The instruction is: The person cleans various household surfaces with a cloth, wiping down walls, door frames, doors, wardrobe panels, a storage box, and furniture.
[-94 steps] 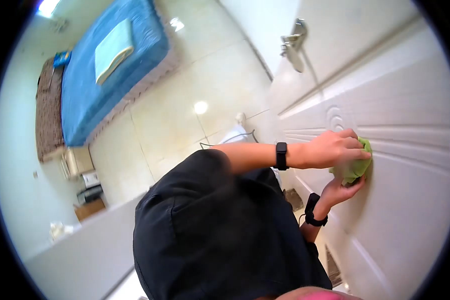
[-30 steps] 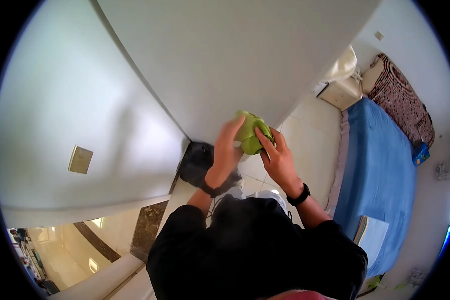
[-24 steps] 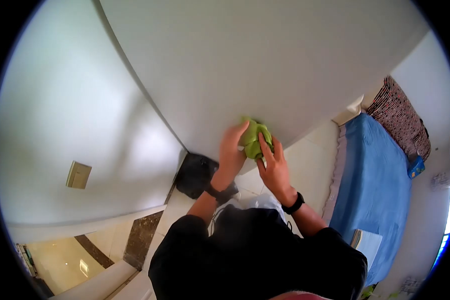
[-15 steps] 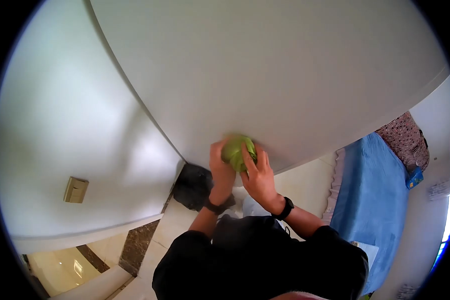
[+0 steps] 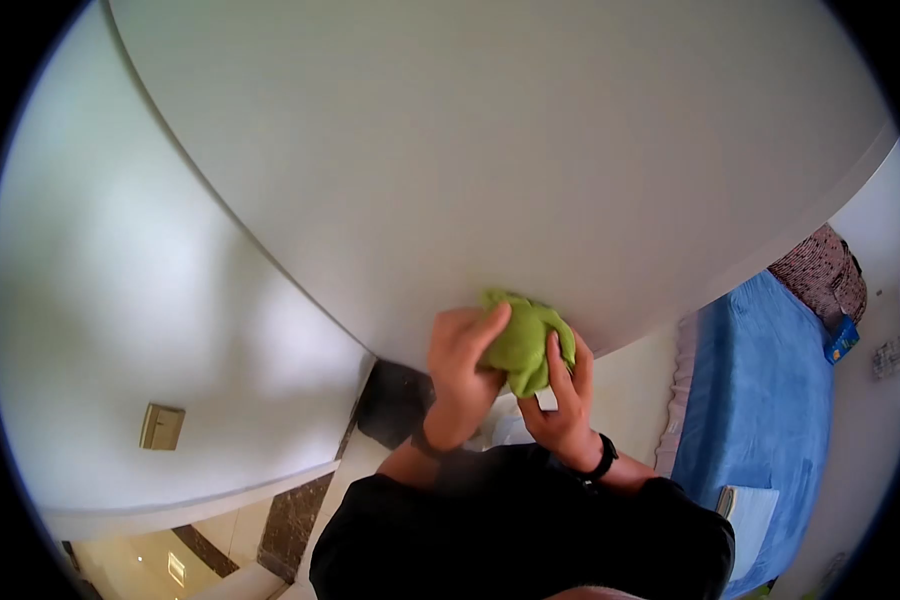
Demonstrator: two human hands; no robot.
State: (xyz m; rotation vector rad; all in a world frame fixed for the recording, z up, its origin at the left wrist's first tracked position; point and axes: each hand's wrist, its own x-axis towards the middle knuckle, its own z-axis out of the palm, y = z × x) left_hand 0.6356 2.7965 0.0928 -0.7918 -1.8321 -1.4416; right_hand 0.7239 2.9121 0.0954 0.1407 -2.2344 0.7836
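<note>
A crumpled green cloth (image 5: 523, 347) is gripped between both hands, close to a large pale upright panel (image 5: 500, 150). My left hand (image 5: 460, 362) holds the cloth's left side, with the thumb laid over it. On the right side, the fingers of my right hand (image 5: 567, 398) press into the folds. The far side of the cloth is hidden, so I cannot tell whether it touches the panel. A dark band circles each wrist.
Left of the panel is a white wall with a switch plate (image 5: 162, 427). A black bag-like object (image 5: 394, 403) stands on the floor in the corner. To the right is a bed with a blue cover (image 5: 760, 390), a patterned cushion (image 5: 820, 270) and a blue packet (image 5: 842, 340).
Both hands and the cloth have shifted right and slightly down in view. The cloth looks looser and shows more of its surface. The camera view has also turned a little.
</note>
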